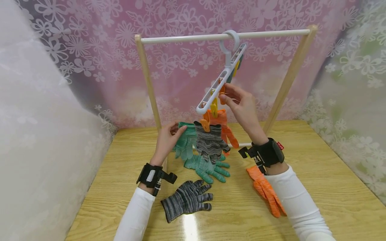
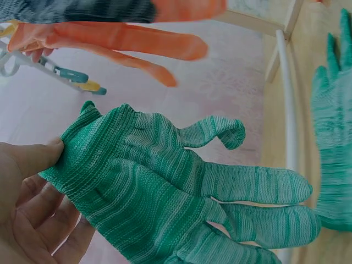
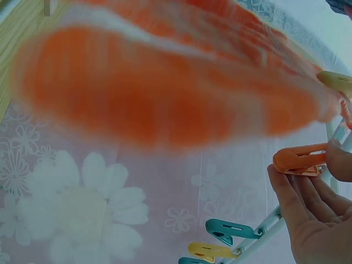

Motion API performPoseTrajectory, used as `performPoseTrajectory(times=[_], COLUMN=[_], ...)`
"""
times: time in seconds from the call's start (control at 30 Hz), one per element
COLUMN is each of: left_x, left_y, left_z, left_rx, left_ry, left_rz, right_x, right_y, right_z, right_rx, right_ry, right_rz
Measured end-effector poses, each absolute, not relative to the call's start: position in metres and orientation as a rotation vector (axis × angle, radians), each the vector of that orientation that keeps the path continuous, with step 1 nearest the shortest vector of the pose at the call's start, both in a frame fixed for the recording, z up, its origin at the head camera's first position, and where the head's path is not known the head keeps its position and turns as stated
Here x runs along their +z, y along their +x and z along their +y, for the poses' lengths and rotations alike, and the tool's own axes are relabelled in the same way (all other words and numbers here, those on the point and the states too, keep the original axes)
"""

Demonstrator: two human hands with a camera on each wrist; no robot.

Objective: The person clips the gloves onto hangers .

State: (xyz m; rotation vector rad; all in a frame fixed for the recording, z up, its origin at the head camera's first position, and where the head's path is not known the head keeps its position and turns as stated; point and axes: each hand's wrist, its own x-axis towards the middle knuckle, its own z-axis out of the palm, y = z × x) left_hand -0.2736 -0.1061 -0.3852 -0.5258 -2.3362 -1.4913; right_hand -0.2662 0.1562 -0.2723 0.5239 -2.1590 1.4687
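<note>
My left hand [image 1: 169, 140] pinches a green striped glove [image 2: 137, 176] by its cuff, and the glove's fingers hang free. My right hand [image 1: 242, 107] pinches an orange clothespin [image 3: 300, 159] on the pale hanger [image 1: 214, 90] between thumb and fingers. Beside it, a yellow clothespin [image 1: 214, 108] holds an orange glove [image 1: 229, 134]. At the hanger's near end another orange clothespin [image 1: 205, 124] grips a grey-black striped glove [image 1: 211, 142], which hangs in front of the orange one.
The hanger hooks over the white rod [image 1: 187, 38] of a wooden stand [image 1: 147, 77]. More clothespins [image 3: 231, 231] line its far end. On the table [image 1: 126, 201] lie a green glove [image 1: 211, 169], a grey-black glove [image 1: 187, 201] and an orange glove [image 1: 265, 190].
</note>
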Motion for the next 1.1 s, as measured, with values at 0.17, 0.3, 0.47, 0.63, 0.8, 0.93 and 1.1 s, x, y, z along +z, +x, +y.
performPoseTrajectory(times=[0.17, 0.3, 0.47, 0.63, 0.8, 0.93, 1.1], left_x=[-0.374, -0.367, -0.359, -0.348, -0.336, -0.332, -0.329], left_y=[-0.278, -0.281, -0.286, -0.291, -0.298, -0.302, -0.305], left_z=[-0.101, -0.097, -0.089, -0.082, -0.076, -0.072, -0.065], left_rx=[-1.498, -1.491, -1.465, -1.462, -1.494, -1.509, -1.491], left_ry=[-0.585, -0.599, -0.634, -0.698, -0.762, -0.789, -0.814], left_rz=[-2.305, -2.306, -2.323, -2.3, -2.279, -2.263, -2.276], right_x=[-0.273, -0.272, -0.27, -0.269, -0.269, -0.269, -0.269], right_y=[-0.267, -0.268, -0.268, -0.267, -0.267, -0.268, -0.269], right_z=[0.156, 0.156, 0.156, 0.155, 0.154, 0.155, 0.156], right_rx=[1.484, 1.499, 1.495, 1.491, 1.503, 1.5, 1.483], right_ry=[0.527, 0.529, 0.536, 0.546, 0.557, 0.56, 0.558], right_rz=[-2.165, -2.168, -2.172, -2.183, -2.195, -2.179, -2.164])
